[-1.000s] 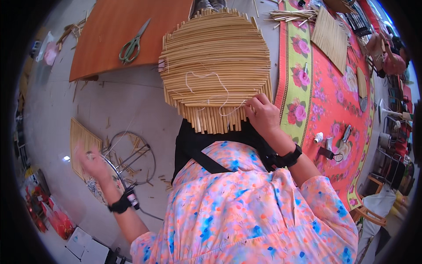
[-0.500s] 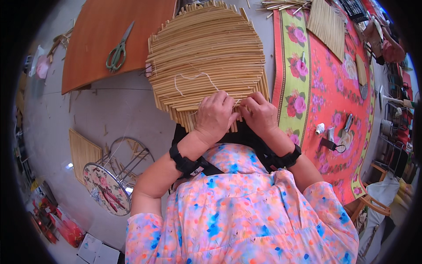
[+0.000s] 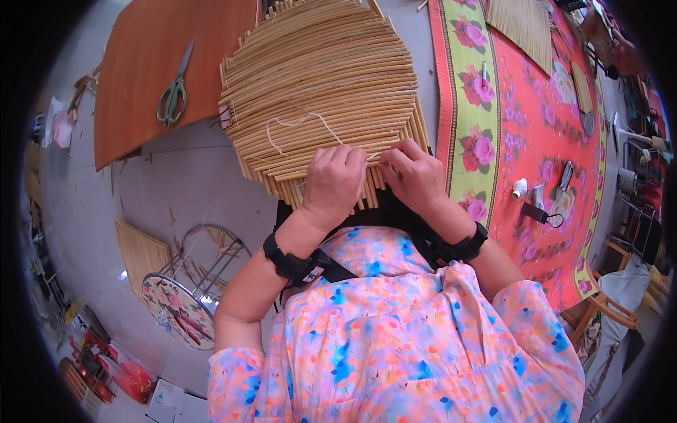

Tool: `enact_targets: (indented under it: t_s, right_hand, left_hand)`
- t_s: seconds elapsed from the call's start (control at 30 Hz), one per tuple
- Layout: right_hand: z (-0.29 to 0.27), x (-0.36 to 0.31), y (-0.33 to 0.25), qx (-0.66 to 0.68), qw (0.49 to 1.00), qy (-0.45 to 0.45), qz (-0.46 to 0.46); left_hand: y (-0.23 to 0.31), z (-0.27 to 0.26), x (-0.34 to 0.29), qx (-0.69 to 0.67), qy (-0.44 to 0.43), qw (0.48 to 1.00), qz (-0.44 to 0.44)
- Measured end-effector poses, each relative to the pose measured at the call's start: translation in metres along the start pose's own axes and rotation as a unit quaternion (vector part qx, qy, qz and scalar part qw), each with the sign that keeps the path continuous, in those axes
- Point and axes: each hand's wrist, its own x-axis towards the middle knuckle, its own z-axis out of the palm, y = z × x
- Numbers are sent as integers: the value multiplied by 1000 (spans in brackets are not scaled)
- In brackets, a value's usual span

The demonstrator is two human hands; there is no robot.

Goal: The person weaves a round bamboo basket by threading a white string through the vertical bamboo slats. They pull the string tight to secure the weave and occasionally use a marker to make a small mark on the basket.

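Observation:
A roundish panel of tan reed sticks (image 3: 317,77), laid side by side, rests in front of my body. Along its near edge, short sticks run crosswise to the others. A white string (image 3: 305,121) lies in a loose loop over the panel and runs toward my hands. My left hand (image 3: 333,180) is closed at the near edge, fingertips pinching the string against the reeds. Just to the right, my right hand (image 3: 416,173) is also pinched closed, with a short stretch of string between the two hands. My fingers partly hide the string's ends.
Green-handled scissors (image 3: 171,102) lie on a reddish-brown board (image 3: 134,70) at the left. A red floral cloth (image 3: 522,155) covers the surface at right, bearing a black-handled tool (image 3: 534,211) and another reed panel (image 3: 522,32). A round floral stool (image 3: 180,310) stands lower left.
My fingertips have drawn slightly apart, with the left hand moving a little leftward. The string loop still lies on the panel. The whole view has shifted slightly.

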Motion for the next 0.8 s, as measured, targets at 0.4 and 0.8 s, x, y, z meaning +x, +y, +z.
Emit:
enact_targets:
  t_s: [0.4,0.8]
  right_hand:
    - [-1,-1,2,-4,1000,2,-2]
    - [1,-3,5,-3,1000,-4,-1]
  left_hand:
    - [-6,-16,-3,-6,-53,998,35]
    - [-15,-7,-13,-55,-6,996,64]
